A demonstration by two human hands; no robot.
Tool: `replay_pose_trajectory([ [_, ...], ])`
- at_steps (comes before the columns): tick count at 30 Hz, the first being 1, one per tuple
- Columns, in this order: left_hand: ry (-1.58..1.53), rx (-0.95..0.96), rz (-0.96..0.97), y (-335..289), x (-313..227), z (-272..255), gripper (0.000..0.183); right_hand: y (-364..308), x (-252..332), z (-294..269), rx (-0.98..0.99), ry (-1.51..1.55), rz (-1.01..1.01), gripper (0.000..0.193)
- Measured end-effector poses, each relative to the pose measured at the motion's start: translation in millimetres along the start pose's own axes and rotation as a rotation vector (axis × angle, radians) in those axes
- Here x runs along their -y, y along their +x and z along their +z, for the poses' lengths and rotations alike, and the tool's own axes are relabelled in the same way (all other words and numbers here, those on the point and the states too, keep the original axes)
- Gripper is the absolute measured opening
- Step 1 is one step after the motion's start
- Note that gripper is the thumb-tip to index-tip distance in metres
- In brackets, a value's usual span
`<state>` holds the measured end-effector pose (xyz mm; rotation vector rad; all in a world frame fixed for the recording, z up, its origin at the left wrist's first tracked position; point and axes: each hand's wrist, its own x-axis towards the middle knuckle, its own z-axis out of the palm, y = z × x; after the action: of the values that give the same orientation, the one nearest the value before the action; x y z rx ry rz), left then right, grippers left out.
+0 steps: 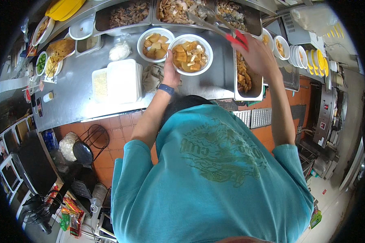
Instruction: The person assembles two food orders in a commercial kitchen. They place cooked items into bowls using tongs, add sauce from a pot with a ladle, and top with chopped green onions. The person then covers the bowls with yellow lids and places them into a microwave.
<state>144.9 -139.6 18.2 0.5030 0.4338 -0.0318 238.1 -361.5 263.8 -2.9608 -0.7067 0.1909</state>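
Observation:
My left hand (172, 72) grips the rim of a white bowl (192, 72) filled with orange-brown chunks and pale slices of food. In my right hand (257, 56) is a pair of metal tongs (209, 23) with red handles. The tongs reach over a steel pan of sliced meat (175, 10) at the far side of the counter; their tips lie at the food, and whether they pinch a piece I cannot tell. Touching the held bowl on its left is a second white bowl (139, 47) with similar chunks. A steel pan of brown chunks (244, 77) sits below my right forearm.
Stacked white lidded containers (123, 83) and a crumpled cloth (151, 79) lie on the steel counter (65, 105). More pans of meat (123, 15) line the back. Several white bowls (280, 46) and yellow lids (319, 62) stand at right. Orange tiles (119, 125) cover the floor.

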Motion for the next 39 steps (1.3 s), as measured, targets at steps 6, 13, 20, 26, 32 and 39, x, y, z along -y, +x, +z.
replay_pose_trajectory([
  [6,0.045,-0.026,0.018,-8,-8,-3,0.071,178,17,72,0.105,-0.122,-0.03,0.061],
  [13,-0.058,0.054,0.029,-3,-21,0,0.067,218,15,110,0.45,0.005,-0.024,0.049],
  [20,0.006,-0.103,0.063,10,-30,2,0.064,175,-25,75,0.479,0.541,0.114,0.047],
  [26,0.019,-0.103,0.078,27,-31,-8,0.064,69,-31,23,0.356,0.481,0.065,0.044],
  [32,0.025,-0.036,0.068,28,-33,-10,0.069,-14,-10,-6,0.39,0.511,0.172,0.044],
  [39,0.055,-0.042,0.064,16,-33,-7,0.068,-27,29,4,0.386,0.212,-0.002,0.042],
])
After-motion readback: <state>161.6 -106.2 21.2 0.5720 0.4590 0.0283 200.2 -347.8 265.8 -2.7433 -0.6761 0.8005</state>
